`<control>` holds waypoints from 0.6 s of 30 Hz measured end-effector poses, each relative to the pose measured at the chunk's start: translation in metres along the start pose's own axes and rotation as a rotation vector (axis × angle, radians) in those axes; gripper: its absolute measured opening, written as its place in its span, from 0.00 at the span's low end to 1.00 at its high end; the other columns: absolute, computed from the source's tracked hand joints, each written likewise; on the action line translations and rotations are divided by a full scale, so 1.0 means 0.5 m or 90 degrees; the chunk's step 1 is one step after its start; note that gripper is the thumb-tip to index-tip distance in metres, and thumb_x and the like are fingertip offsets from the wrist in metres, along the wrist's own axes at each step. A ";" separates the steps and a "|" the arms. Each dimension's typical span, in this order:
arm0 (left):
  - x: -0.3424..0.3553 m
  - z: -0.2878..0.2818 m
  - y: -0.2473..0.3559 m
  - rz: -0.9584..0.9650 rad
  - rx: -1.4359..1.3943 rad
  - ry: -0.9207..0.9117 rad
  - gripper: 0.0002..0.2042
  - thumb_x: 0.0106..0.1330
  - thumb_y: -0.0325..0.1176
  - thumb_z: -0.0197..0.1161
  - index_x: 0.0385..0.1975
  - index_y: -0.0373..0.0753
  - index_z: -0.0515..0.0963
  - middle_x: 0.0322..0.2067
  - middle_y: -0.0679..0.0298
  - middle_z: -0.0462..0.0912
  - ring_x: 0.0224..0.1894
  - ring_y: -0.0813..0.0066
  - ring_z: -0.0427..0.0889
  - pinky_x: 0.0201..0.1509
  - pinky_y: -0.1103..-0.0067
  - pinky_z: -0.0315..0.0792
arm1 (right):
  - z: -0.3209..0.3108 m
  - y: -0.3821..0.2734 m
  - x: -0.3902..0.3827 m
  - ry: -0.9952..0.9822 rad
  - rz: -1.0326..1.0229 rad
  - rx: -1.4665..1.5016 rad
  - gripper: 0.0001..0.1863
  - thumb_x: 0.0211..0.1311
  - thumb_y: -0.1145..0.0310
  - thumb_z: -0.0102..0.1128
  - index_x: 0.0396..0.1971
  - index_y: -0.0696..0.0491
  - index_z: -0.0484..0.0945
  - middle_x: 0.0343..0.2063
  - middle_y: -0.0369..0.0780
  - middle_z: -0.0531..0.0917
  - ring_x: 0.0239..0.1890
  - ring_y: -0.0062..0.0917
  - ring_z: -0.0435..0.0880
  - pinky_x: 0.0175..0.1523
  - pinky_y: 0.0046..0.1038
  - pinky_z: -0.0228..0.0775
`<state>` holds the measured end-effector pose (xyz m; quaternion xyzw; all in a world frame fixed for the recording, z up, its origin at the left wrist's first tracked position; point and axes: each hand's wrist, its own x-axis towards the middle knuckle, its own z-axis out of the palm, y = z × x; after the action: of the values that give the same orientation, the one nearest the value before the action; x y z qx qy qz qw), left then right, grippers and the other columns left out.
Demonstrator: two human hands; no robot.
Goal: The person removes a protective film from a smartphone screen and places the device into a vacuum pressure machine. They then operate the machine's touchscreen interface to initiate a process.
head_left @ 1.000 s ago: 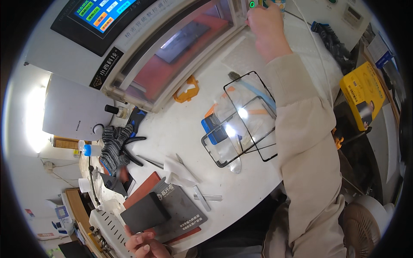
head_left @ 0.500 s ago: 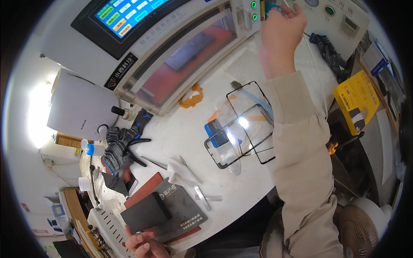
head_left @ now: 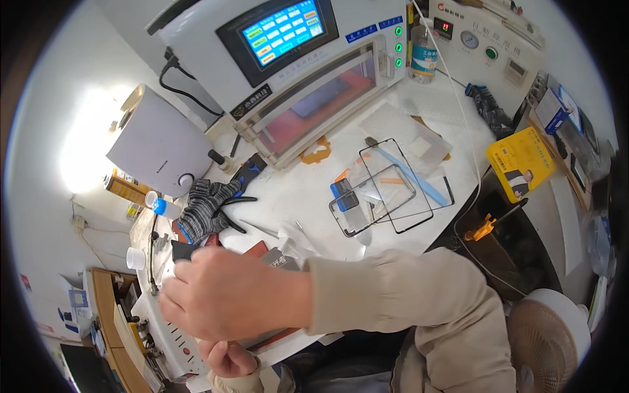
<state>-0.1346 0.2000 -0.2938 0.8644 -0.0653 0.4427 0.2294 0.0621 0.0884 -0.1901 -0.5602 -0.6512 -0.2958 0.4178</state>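
My right hand (head_left: 232,291) reaches across to the lower left, over the mat, its fingers curled closed. Whatever they hold, if anything, is hidden. Just below it my left hand (head_left: 227,358) is closed too, thumb against curled fingers; its contents cannot be made out. Behind the right wrist, part of a dark grey mat (head_left: 280,260) shows on a reddish-brown sheet (head_left: 257,249). A crumpled white tissue (head_left: 296,241) lies close by. Thin black rectangular frames (head_left: 396,230) overlap at the middle right of the table, around a small blue-and-black block (head_left: 343,195).
At the back stands a white machine with a touch screen (head_left: 280,31) and a windowed drawer (head_left: 314,108). A labelled bottle (head_left: 423,56) stands beside it. Left are a grey knit glove (head_left: 204,208), pliers (head_left: 237,213) and a white cylindrical appliance (head_left: 159,141). A fan (head_left: 540,347) is at lower right.
My right hand has swept from the machine's right side, near the bottle, down left to beside my left hand, covering the black box there. The view has shifted; my left hand's fingers are more curled.
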 end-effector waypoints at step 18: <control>-0.026 -0.075 -0.034 -0.069 -0.067 0.046 0.10 0.77 0.34 0.48 0.39 0.36 0.75 0.23 0.59 0.82 0.17 0.67 0.76 0.25 0.75 0.72 | 0.140 0.029 -0.112 0.010 -0.015 0.121 0.14 0.57 0.65 0.65 0.16 0.52 0.73 0.15 0.35 0.73 0.19 0.27 0.77 0.24 0.29 0.70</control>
<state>-0.1644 0.2312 -0.2909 0.8367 -0.0333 0.4564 0.3007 0.0626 0.1240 -0.2737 -0.5079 -0.6798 -0.2420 0.4705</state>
